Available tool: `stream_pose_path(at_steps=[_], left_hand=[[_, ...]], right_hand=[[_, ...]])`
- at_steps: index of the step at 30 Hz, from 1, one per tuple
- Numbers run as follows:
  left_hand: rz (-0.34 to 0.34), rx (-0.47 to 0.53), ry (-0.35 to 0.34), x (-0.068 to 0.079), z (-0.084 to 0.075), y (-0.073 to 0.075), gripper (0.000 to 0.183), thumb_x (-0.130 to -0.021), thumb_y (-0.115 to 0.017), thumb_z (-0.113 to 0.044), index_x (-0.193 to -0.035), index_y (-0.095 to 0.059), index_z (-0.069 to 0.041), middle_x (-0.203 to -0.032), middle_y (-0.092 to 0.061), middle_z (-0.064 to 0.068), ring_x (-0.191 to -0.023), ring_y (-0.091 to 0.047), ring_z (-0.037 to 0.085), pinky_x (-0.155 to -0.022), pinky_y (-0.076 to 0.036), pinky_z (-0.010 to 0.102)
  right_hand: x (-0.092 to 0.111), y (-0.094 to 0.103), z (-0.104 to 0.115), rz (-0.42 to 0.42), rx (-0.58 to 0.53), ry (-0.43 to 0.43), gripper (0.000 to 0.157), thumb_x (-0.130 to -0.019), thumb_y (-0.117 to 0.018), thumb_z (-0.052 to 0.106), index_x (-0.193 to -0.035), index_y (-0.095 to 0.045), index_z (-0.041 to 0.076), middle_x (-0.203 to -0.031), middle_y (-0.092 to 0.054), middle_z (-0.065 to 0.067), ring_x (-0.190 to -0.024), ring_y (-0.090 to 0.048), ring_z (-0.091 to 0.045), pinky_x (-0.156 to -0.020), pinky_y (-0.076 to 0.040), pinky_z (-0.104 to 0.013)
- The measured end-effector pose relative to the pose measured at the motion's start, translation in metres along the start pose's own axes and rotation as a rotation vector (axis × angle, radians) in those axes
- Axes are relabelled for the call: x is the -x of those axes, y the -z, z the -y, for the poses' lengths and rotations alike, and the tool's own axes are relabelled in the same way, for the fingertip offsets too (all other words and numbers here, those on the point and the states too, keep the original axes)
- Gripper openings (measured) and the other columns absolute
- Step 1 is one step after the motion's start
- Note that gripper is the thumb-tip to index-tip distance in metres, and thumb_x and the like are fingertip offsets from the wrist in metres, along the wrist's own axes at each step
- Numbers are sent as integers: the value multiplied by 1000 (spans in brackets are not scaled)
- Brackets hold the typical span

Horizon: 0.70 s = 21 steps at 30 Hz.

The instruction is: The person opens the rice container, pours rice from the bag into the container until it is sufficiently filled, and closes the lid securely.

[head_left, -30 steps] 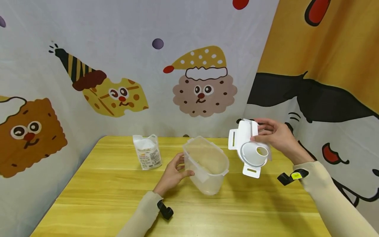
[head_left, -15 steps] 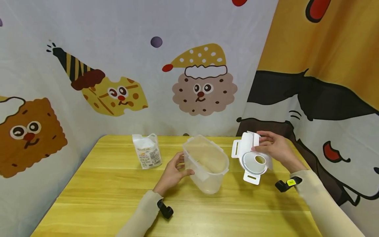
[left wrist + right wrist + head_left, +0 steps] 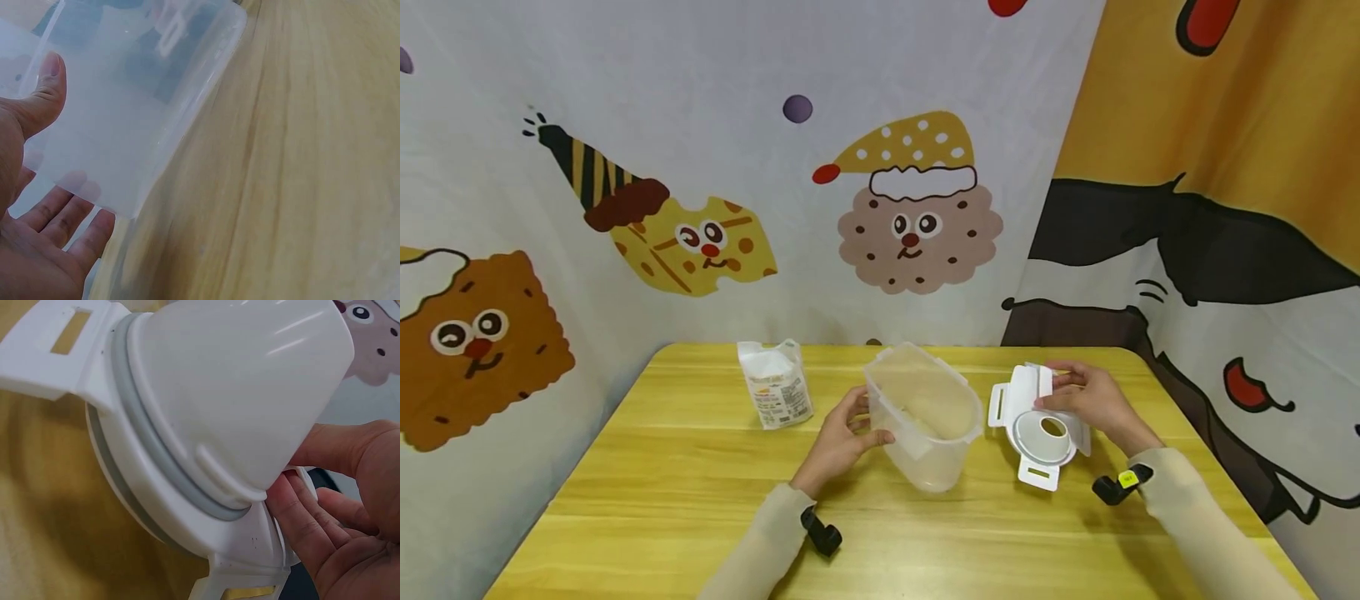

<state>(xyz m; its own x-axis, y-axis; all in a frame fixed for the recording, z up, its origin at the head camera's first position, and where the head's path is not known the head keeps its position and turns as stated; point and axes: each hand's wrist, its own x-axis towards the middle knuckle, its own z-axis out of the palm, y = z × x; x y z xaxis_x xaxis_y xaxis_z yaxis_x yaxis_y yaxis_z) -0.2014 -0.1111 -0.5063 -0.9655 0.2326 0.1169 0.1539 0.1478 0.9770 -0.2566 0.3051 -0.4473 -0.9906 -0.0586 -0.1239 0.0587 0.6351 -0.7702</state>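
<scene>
A translucent plastic container (image 3: 925,408), mouth up and without its lid, stands at the middle of the table. My left hand (image 3: 842,437) grips its left side, thumb on the near wall and fingers behind, as the left wrist view also shows. To the right, my right hand (image 3: 1093,402) pinches a white lid (image 3: 1028,392) with clip flaps, a grey seal and a cup-like spout (image 3: 244,381). The lid is low over the table, its spout side facing up.
A white printed bag (image 3: 775,387) stands at the back left of the wooden table (image 3: 700,492). A cartoon-print curtain (image 3: 737,75) hangs behind the table and along its right side.
My right hand has lowered the white lid toward the table, with a slight shift to the right. My left hand and the container have stayed in place.
</scene>
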Motion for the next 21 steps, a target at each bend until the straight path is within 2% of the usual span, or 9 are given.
stream_pose_path(at_steps=[3,11,21], left_hand=[[-2,-12,-6,0,1,0,74,-84,-85,-16,-149,-49,-19,-135,-61,10,-127,-59,32,-113,-49,51],[2,-9,-11,-1,3,-1,72,-85,-83,-9,-148,-49,-16,-135,-61,11,-127,-60,32,-113,-49,52],[-1,6,6,-1,4,-1,74,-84,-85,-13,-149,-49,-14,-135,-61,12,-126,-60,33,-112,-49,52]], right_hand=[[-1,-4,-6,4,4,-8,91,-78,-90,42,-151,-47,9,-131,-60,-20,-111,-61,-30,-81,-53,-24],[-2,-11,-21,14,15,-27,91,-77,-91,41,-151,-47,9,-132,-60,-21,-109,-61,-30,-80,-53,-26],[-4,-14,-29,42,8,-33,90,-79,-89,42,-152,-47,9,-132,-59,-21,-110,-60,-29,-80,-53,-26]])
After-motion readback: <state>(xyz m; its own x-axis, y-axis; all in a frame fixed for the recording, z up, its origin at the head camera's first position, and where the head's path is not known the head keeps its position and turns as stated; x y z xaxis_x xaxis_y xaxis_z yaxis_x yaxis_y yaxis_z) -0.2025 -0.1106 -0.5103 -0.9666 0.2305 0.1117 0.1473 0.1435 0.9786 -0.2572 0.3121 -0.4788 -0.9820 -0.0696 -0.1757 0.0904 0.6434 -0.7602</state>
